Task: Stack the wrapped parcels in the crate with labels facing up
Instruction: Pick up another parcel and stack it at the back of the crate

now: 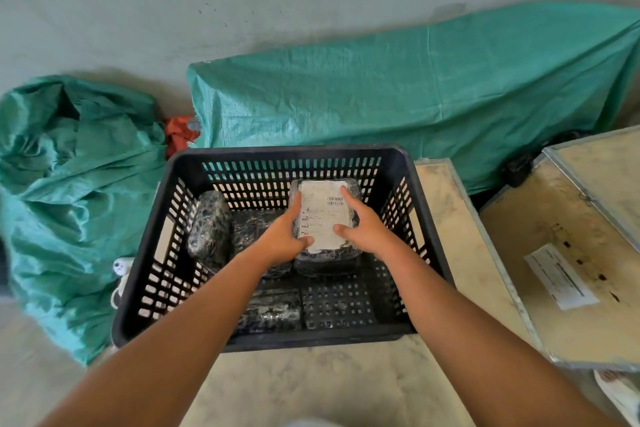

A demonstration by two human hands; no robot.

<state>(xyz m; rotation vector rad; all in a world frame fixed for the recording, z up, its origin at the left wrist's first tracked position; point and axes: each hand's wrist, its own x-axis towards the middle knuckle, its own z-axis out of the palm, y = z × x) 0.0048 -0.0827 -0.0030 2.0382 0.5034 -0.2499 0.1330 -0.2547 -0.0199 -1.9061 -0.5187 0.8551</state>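
Both hands, left hand (282,234) and right hand (363,229), clasp a wrapped parcel (325,218) at the black crate's (408,170) one-o'clock corner, its white label (323,215) facing up (barcode visible, print too blurred to read).

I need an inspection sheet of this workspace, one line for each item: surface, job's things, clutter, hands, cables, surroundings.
Surface: pale worn board under a black slotted crate.
Job's things: labelled parcel, label up, on another parcel; one dark parcel leans at the left wall; more lie on the crate floor.
Clutter: a paper label on a wooden panel to the right.
Hands: left hand and right hand grip the labelled parcel's sides.
Cables: a white corded object left of the crate.
Surroundings: green woven sacks, grey wall.
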